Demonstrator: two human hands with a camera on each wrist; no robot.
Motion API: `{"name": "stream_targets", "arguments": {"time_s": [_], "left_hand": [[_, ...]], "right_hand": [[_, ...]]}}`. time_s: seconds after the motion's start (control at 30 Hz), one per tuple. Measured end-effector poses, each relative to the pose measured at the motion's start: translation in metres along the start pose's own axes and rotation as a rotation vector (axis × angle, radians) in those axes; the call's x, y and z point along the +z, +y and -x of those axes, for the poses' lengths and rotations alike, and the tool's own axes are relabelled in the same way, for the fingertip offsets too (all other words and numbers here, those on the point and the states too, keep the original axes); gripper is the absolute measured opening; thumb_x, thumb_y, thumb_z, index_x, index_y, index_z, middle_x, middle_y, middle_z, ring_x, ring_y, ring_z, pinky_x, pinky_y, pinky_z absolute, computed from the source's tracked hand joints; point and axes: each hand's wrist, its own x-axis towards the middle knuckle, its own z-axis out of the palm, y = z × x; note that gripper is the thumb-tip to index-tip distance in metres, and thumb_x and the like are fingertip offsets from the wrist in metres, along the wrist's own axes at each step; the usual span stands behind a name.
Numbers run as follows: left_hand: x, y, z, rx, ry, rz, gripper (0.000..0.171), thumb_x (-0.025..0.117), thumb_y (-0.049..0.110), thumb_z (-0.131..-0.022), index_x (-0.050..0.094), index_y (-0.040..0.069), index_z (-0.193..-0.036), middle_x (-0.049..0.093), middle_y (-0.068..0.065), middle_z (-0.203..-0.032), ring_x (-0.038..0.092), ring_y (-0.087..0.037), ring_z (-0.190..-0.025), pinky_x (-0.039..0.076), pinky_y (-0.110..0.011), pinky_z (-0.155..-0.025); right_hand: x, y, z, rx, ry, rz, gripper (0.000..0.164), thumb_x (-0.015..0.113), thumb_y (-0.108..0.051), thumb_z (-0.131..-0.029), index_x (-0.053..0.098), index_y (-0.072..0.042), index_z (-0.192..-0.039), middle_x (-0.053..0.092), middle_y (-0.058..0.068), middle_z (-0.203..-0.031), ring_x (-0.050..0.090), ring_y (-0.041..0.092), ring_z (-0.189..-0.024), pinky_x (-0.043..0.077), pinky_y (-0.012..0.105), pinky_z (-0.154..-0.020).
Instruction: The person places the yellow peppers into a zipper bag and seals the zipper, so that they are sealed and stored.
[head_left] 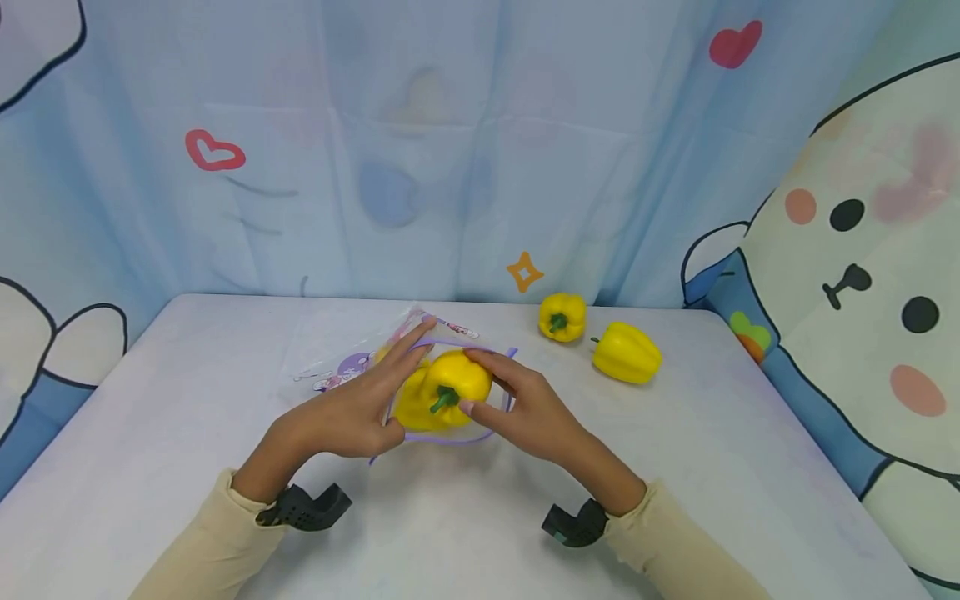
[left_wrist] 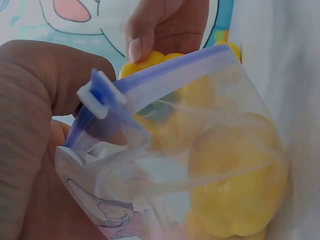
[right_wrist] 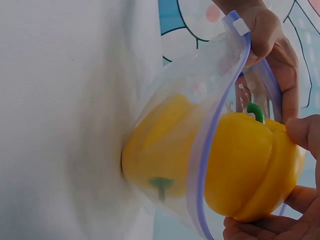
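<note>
My left hand (head_left: 352, 417) holds the side of a clear zip bag (right_wrist: 197, 175) at its mouth, thumb by the white slider (left_wrist: 101, 95). The bag has a purple zip edge and printed cartoon figures, and its mouth is spread wide. In my right hand (head_left: 531, 410), thumb and fingers grip a yellow bell pepper (head_left: 463, 377) with a green stem, partly within the mouth. Another yellow pepper (right_wrist: 162, 145) lies inside the bag, seen through the plastic. More yellow shows below it in the left wrist view.
Two more yellow peppers lie beyond the right hand, one with its stem facing me (head_left: 562, 317) and one on its side (head_left: 627, 353). The white table (head_left: 187, 375) ends at a blue cartoon curtain (head_left: 450, 167). Each wrist wears a black camera mount.
</note>
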Motion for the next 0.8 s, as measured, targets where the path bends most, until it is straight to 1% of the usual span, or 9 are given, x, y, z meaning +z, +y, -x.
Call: {"name": "stream_targets", "arguments": {"time_s": [0.17, 0.27, 0.33, 0.47, 0.6, 0.7, 0.8], "left_hand": [[0.0003, 0.0016, 0.0001, 0.002, 0.005, -0.005, 0.097, 0.057, -0.001, -0.072, 0.008, 0.003, -0.155, -0.012, 0.006, -0.162, -0.002, -0.016, -0.147, 0.025, -0.047, -0.112], [0.0003, 0.0025, 0.0003, 0.005, 0.002, -0.006, 0.097, 0.056, 0.0, -0.073, 0.006, 0.004, -0.156, -0.013, 0.006, -0.162, 0.001, -0.016, -0.147, 0.027, -0.045, -0.111], [0.0002, 0.0032, 0.0003, 0.005, 0.0, -0.004, 0.097, 0.056, 0.0, -0.073, 0.005, 0.005, -0.156, -0.014, 0.006, -0.162, 0.002, -0.017, -0.147, 0.028, -0.045, -0.111], [0.0001, 0.0044, 0.0005, 0.006, 0.003, -0.011, 0.098, 0.055, 0.0, -0.073, 0.004, 0.006, -0.156, -0.013, 0.006, -0.162, 0.004, -0.018, -0.147, 0.029, -0.045, -0.111], [-0.0001, 0.0051, 0.0008, 0.004, 0.004, -0.018, 0.099, 0.053, 0.0, -0.072, 0.003, 0.007, -0.156, -0.013, 0.006, -0.162, 0.005, -0.018, -0.147, 0.033, -0.043, -0.109], [-0.0003, 0.0054, 0.0007, 0.001, 0.004, -0.016, 0.099, 0.054, -0.001, -0.072, 0.003, 0.006, -0.156, -0.013, 0.006, -0.162, 0.004, -0.017, -0.147, 0.034, -0.043, -0.108], [-0.0009, 0.0055, 0.0005, 0.008, 0.006, -0.015, 0.099, 0.054, -0.002, -0.072, 0.002, 0.006, -0.156, -0.013, 0.004, -0.162, 0.003, -0.017, -0.147, 0.031, -0.044, -0.11]], "right_hand": [[0.0028, 0.0003, -0.0002, 0.015, -0.023, -0.054, 0.061, 0.065, -0.018, -0.093, 0.04, -0.006, -0.148, 0.042, 0.003, -0.148, 0.041, 0.018, -0.134, 0.035, 0.035, -0.106], [0.0047, 0.0023, -0.0001, 0.007, -0.041, -0.056, 0.062, 0.062, -0.019, -0.095, 0.036, -0.006, -0.149, 0.04, 0.004, -0.15, 0.039, 0.017, -0.135, 0.033, 0.035, -0.108], [0.006, 0.0039, -0.0003, 0.006, -0.045, -0.025, 0.062, 0.06, -0.02, -0.096, 0.035, -0.005, -0.15, 0.038, 0.004, -0.15, 0.038, 0.018, -0.136, 0.032, 0.036, -0.108], [0.0076, 0.0059, -0.0005, 0.022, -0.032, 0.072, 0.061, 0.058, -0.023, -0.097, 0.034, -0.003, -0.15, 0.037, 0.005, -0.152, 0.035, 0.019, -0.138, 0.032, 0.039, -0.109], [0.0088, 0.0062, 0.0, 0.04, -0.02, 0.144, 0.061, 0.058, -0.02, -0.098, 0.033, 0.0, -0.15, 0.034, 0.008, -0.153, 0.032, 0.021, -0.14, 0.033, 0.04, -0.108], [0.0094, 0.0062, 0.0003, 0.053, -0.019, 0.17, 0.062, 0.058, -0.017, -0.097, 0.032, 0.0, -0.15, 0.033, 0.009, -0.154, 0.031, 0.021, -0.14, 0.034, 0.04, -0.107], [0.009, 0.0063, 0.0004, 0.062, -0.02, 0.191, 0.062, 0.061, -0.015, -0.096, 0.033, 0.001, -0.149, 0.035, 0.01, -0.153, 0.034, 0.023, -0.139, 0.036, 0.041, -0.105]]}}
